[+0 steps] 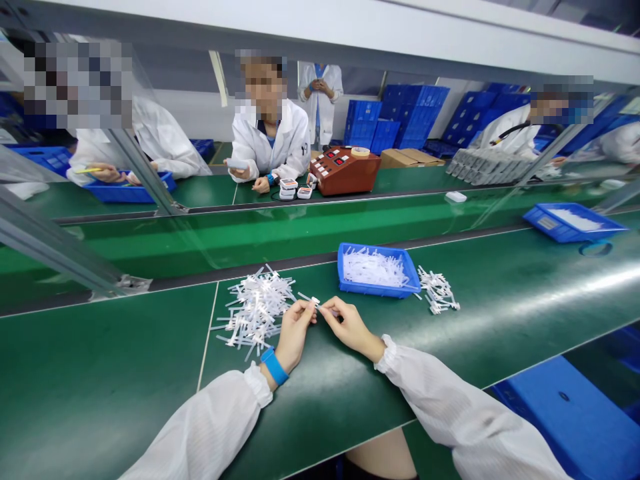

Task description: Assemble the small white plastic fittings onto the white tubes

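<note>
Over the green bench, my left hand (294, 333) pinches a small white plastic fitting (315, 301) between thumb and fingertips. A thin translucent tube sticks out from it. My right hand (351, 325) is closed at the fitting's right side, thumb and index finger pinched on its end. Just left of my left hand lies a loose heap of similar white tube pieces (257, 307). Beyond my right hand stands a blue tray (380, 289) filled with thin white tubes (375, 267). A smaller pile of white tube pieces (439, 291) lies right of that tray.
Another blue tray (545, 227) stands farther right on the bench (125, 373). A green belt (250, 227) runs behind it. Metal posts (65, 247) rise at left. Across the belt, people in white coats work near a brown box with displays (345, 173). A blue bin (575, 413) stands lower right.
</note>
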The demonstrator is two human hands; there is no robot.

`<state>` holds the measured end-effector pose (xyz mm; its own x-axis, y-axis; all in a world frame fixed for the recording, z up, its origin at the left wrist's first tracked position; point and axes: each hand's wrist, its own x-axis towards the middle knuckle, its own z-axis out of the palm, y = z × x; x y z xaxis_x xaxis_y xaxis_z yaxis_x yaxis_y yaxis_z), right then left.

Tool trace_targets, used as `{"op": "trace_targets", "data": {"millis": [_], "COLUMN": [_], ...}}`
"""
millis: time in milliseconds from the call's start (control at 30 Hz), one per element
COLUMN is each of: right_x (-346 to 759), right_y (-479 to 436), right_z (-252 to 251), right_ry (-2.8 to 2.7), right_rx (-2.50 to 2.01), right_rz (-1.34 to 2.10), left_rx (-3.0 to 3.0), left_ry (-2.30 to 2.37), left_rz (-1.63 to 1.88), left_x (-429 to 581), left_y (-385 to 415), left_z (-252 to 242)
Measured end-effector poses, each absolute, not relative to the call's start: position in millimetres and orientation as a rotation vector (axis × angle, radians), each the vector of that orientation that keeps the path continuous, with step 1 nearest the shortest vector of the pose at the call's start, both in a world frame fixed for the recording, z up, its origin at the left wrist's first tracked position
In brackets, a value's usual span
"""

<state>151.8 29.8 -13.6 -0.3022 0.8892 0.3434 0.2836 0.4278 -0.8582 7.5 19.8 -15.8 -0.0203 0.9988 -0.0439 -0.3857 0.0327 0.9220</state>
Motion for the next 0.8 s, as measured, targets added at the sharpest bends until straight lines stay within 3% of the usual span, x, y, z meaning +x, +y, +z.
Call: {"op": "trace_targets", "data": {"millis": [800], "right_x": [145.6], "right_y": [25.7], "right_z": [-11.9], "right_ry": [-1.769], "right_rx": [-1.054], "right_rz": [0.835], "left_rx": [0.967], "left_ry": [1.033], "left_rz": [1.398], "left_x": [8.8], "left_y": [17.0], "left_z": [-12.5]}}
